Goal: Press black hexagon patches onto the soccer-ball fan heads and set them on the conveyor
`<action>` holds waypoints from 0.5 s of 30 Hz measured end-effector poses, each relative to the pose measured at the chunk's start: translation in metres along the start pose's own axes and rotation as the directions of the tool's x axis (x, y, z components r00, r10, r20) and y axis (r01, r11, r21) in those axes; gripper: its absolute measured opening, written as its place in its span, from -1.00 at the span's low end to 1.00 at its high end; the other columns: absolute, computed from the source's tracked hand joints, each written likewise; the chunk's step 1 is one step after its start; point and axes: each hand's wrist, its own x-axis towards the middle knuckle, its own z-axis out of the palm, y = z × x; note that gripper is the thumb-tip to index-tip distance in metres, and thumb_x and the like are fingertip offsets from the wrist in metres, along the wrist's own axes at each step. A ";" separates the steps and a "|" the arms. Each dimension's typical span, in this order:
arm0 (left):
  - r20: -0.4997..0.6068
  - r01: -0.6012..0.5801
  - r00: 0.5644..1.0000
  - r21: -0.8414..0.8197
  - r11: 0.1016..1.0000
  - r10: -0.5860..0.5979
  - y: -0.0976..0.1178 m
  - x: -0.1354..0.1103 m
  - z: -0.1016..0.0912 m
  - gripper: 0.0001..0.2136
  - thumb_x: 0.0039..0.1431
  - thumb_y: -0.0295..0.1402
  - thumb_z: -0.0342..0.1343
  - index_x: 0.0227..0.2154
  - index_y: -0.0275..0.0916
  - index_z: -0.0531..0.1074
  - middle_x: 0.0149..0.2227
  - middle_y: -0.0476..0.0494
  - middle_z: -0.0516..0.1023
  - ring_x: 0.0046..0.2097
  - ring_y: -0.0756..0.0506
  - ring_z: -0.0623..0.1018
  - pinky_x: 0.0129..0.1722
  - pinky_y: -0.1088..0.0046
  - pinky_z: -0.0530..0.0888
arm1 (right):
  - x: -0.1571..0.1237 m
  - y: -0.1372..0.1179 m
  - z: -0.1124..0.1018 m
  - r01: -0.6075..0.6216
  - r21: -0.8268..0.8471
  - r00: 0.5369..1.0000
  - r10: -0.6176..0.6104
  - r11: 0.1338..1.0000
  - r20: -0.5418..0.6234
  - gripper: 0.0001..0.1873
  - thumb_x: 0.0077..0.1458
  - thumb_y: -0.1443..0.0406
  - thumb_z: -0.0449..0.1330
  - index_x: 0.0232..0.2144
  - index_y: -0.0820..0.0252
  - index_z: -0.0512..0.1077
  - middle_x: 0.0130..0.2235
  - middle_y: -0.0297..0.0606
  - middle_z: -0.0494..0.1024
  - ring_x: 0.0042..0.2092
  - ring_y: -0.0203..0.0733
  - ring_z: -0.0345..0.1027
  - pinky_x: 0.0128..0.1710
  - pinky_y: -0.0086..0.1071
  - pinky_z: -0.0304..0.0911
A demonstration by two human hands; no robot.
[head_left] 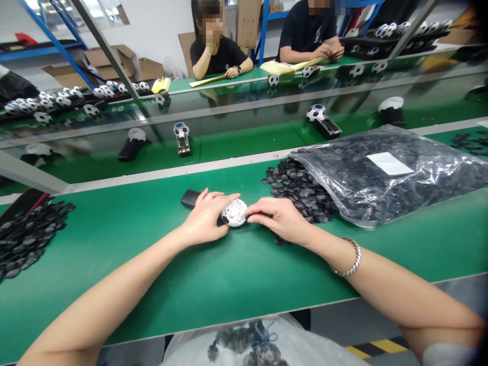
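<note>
On the green table in front of me lies a device with a white soccer-ball head [234,213] and a black handle [189,199]. My left hand [208,216] is wrapped round it where handle and head meet, covering that part. At the head's right side is my right hand [280,216], thumb and forefinger pinched together at its edge. What sits between those fingertips is too small to make out. A heap of small black pieces [301,190] spreads just behind my right hand, and a few more lie under it.
A clear plastic bag [396,173] full of black pieces lies on the right. Another black heap [34,239] is at the left. Beyond the metal rail, several soccer-ball devices [182,138] lie on a green conveyor [236,140]. Two people sit across from me.
</note>
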 end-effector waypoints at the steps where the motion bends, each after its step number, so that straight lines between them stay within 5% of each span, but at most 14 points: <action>1: -0.002 0.003 1.000 -0.002 1.000 -0.003 0.001 0.000 0.000 -0.34 -0.14 -0.41 0.06 0.13 -0.10 0.09 0.03 -0.09 0.37 0.10 -0.22 0.23 0.17 -0.03 -0.07 | 0.000 0.000 0.002 -0.002 0.010 1.000 0.002 1.000 0.002 -0.89 0.00 0.36 0.21 -0.34 0.20 0.47 -0.37 -0.30 0.53 -0.35 -0.32 0.38 -0.31 -0.46 0.28; 8: -0.014 0.016 1.000 -0.014 1.000 -0.016 0.002 0.000 0.003 -0.35 -0.12 -0.32 0.13 0.12 -0.06 0.10 0.01 -0.05 0.39 0.10 -0.22 0.23 0.18 -0.01 -0.10 | -0.001 0.002 0.006 0.149 -0.006 0.987 -0.148 0.989 0.060 -0.81 0.12 0.41 0.06 -0.30 0.16 0.47 -0.29 -0.24 0.47 -0.24 -0.31 0.34 -0.23 -0.43 0.29; 15: -0.027 0.055 0.998 -0.055 0.997 -0.056 0.008 0.003 0.004 -0.31 -0.12 0.06 0.12 0.09 -0.10 0.16 0.01 -0.07 0.40 0.11 -0.24 0.23 0.17 -0.03 -0.11 | 0.002 -0.003 0.003 0.279 -0.104 0.959 -0.272 0.955 0.074 -0.82 0.13 0.43 0.03 -0.32 0.28 0.44 -0.33 -0.19 0.49 -0.26 -0.26 0.30 -0.24 -0.38 0.27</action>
